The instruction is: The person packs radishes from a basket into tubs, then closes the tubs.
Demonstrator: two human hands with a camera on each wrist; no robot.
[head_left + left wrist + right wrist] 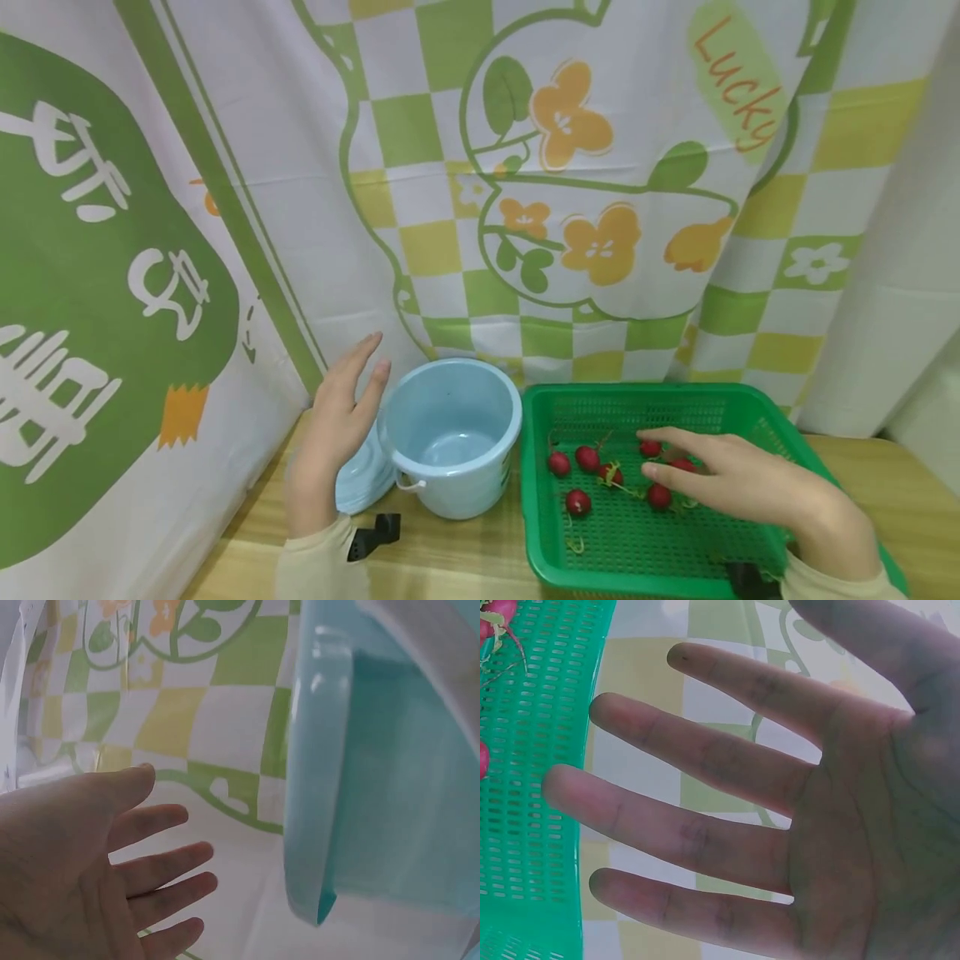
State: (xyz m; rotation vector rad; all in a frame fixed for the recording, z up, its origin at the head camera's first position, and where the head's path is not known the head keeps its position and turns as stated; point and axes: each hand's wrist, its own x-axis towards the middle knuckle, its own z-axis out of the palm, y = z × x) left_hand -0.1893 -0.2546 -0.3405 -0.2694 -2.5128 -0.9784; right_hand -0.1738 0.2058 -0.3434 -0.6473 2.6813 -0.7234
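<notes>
Lower right, I see the right hand (750, 482) spread-fingered above radishes (588, 458), likely reaching; picking calls for curling. The left hand (337, 427), also spread, flanks the bucket (467, 490).

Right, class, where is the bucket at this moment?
In the head view, just left of the lower middle, the bucket stands on the table, between the left hand and the basket on its right.

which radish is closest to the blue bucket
The leftmost radish in the head view, inside the green basket; all the others lie farther right, farther from the bucket.
</notes>
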